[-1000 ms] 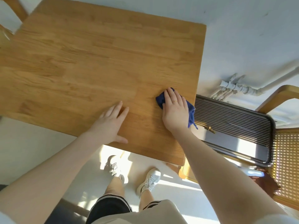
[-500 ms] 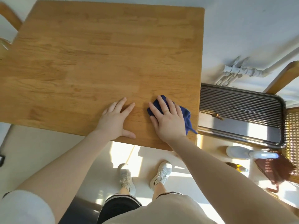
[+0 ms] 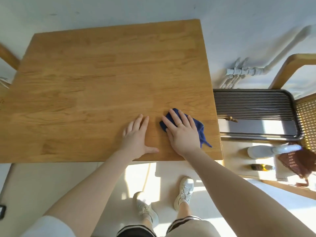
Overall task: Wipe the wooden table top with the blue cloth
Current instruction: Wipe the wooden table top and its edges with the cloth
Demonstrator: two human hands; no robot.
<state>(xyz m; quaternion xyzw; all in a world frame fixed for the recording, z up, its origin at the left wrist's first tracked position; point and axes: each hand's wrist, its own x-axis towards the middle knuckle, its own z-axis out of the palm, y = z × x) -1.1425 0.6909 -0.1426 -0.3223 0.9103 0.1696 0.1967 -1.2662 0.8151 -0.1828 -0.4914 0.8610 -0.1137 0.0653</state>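
Note:
The wooden table top (image 3: 95,86) fills the middle of the head view. The blue cloth (image 3: 199,128) lies crumpled near the table's front right corner. My right hand (image 3: 182,133) presses flat on the cloth with fingers spread, covering most of it; blue shows past the fingertips and to the right. My left hand (image 3: 137,139) rests flat on the bare wood just left of the cloth, fingers apart, holding nothing.
A ribbed metal tray (image 3: 256,115) sits on a chair (image 3: 306,106) right of the table. A white spray bottle (image 3: 266,151) and a brown mesh cloth (image 3: 297,161) lie below it. Pipes (image 3: 239,72) run along the wall. My feet (image 3: 184,190) stand under the front edge.
My right hand has slid the cloth from the right edge toward the front and left. My left hand stayed flat beside it. The camera view shifted, showing more of the table.

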